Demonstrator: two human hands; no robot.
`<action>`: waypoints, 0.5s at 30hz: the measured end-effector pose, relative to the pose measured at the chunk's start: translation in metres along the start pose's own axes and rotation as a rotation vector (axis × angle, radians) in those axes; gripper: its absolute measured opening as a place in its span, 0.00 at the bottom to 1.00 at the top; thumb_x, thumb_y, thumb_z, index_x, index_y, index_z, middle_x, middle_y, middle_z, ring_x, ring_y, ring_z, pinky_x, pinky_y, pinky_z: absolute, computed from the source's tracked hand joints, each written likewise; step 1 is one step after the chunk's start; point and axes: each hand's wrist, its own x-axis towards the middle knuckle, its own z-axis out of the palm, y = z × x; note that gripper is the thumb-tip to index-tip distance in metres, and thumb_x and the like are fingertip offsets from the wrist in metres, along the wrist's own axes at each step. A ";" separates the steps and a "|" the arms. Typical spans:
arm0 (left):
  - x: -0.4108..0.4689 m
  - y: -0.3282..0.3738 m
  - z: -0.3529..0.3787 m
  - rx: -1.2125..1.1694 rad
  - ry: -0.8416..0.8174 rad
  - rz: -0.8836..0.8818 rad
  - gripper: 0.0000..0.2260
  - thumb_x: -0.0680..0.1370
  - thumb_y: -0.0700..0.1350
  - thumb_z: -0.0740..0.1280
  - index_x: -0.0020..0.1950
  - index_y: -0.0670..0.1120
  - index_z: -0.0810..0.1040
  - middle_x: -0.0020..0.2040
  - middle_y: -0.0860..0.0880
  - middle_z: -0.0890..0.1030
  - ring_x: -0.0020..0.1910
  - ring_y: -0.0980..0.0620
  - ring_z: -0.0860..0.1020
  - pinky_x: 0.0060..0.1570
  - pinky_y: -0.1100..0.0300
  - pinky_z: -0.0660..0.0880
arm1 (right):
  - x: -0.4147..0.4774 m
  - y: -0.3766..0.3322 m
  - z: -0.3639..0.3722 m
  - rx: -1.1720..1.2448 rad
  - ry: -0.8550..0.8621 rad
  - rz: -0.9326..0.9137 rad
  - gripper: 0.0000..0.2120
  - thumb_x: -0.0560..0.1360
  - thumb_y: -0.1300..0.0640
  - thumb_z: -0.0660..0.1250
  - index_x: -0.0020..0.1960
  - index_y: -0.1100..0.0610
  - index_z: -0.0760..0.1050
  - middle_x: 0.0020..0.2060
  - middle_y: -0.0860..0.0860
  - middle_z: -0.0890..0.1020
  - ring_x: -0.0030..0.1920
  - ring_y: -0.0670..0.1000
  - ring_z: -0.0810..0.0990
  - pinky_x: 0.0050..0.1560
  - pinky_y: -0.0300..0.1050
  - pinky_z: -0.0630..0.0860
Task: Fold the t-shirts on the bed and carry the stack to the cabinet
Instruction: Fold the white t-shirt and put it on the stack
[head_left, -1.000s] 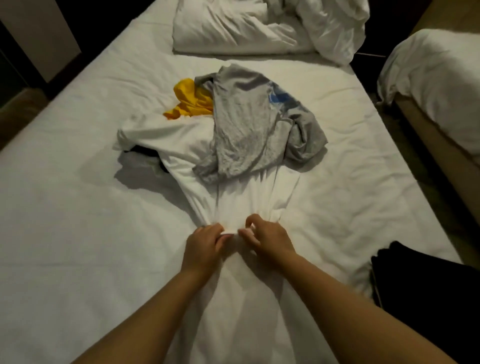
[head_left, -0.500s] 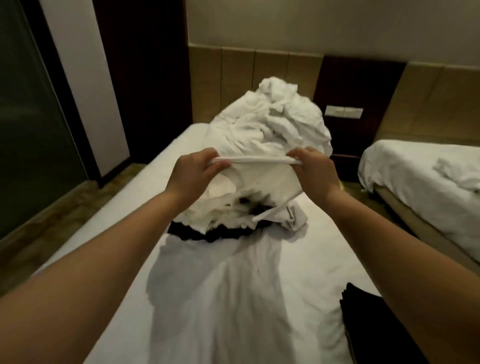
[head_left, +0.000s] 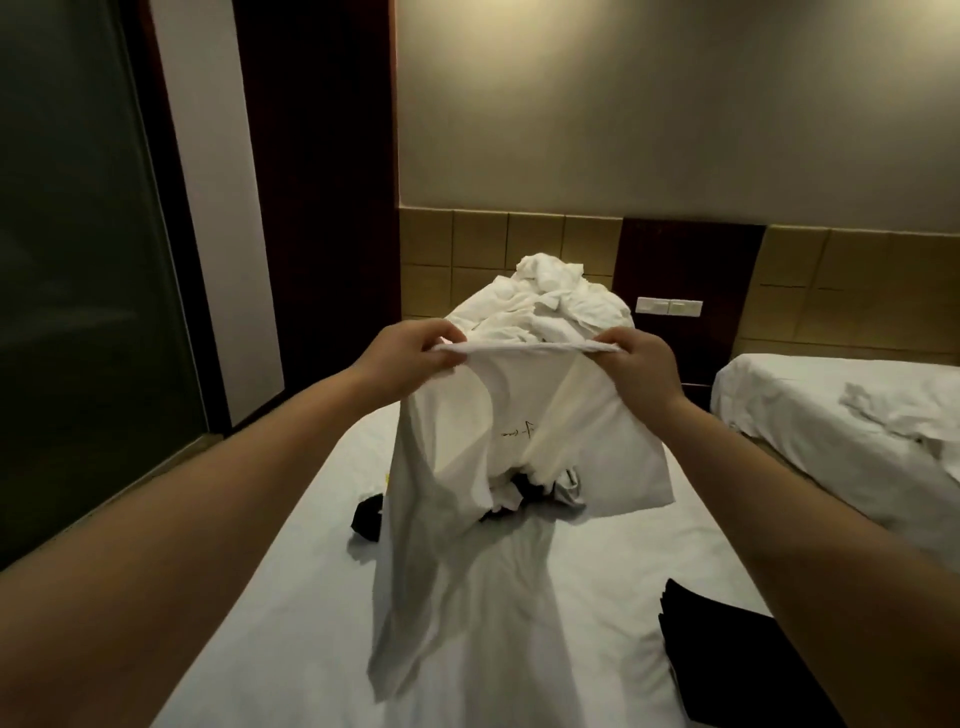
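A white t-shirt (head_left: 519, 441) hangs in the air over the bed (head_left: 291, 597), held up by one edge. My left hand (head_left: 402, 356) pinches that edge at its left end and my right hand (head_left: 641, 366) pinches it at the right end. The shirt's lower part trails down onto the sheet. Behind it, partly hidden, lie a grey garment (head_left: 569, 488) and a black garment (head_left: 366, 514). A dark folded stack (head_left: 727, 660) sits at the bed's near right.
A heap of white bedding (head_left: 550, 306) lies at the head of the bed against a padded headboard. A second bed (head_left: 841, 415) stands to the right. Dark glass and a dark wooden panel (head_left: 317, 208) run along the left.
Both hands lifted the white t-shirt off the bed, raised it higher and spread apart, so it now hangs unfurled. The view tilted up from the mattress to the headboard.
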 end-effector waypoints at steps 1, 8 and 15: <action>-0.004 0.009 -0.007 -0.031 0.024 0.009 0.04 0.77 0.46 0.65 0.48 0.49 0.78 0.40 0.56 0.76 0.42 0.55 0.76 0.49 0.59 0.74 | -0.003 -0.008 -0.007 0.048 0.022 0.015 0.07 0.71 0.55 0.71 0.45 0.59 0.81 0.40 0.54 0.80 0.43 0.52 0.76 0.41 0.38 0.68; -0.023 0.076 -0.043 -0.302 0.113 0.089 0.10 0.80 0.45 0.60 0.48 0.45 0.80 0.40 0.48 0.78 0.39 0.53 0.75 0.39 0.64 0.72 | -0.016 -0.095 -0.034 -0.050 -0.015 -0.274 0.07 0.72 0.51 0.70 0.49 0.51 0.78 0.40 0.43 0.78 0.43 0.43 0.76 0.45 0.33 0.69; -0.042 0.087 -0.044 -0.315 0.026 0.126 0.06 0.79 0.44 0.62 0.49 0.48 0.79 0.41 0.51 0.79 0.40 0.59 0.76 0.39 0.70 0.73 | -0.038 -0.141 -0.023 -0.358 -0.268 -0.416 0.10 0.76 0.55 0.63 0.46 0.61 0.77 0.36 0.49 0.74 0.42 0.50 0.72 0.36 0.43 0.60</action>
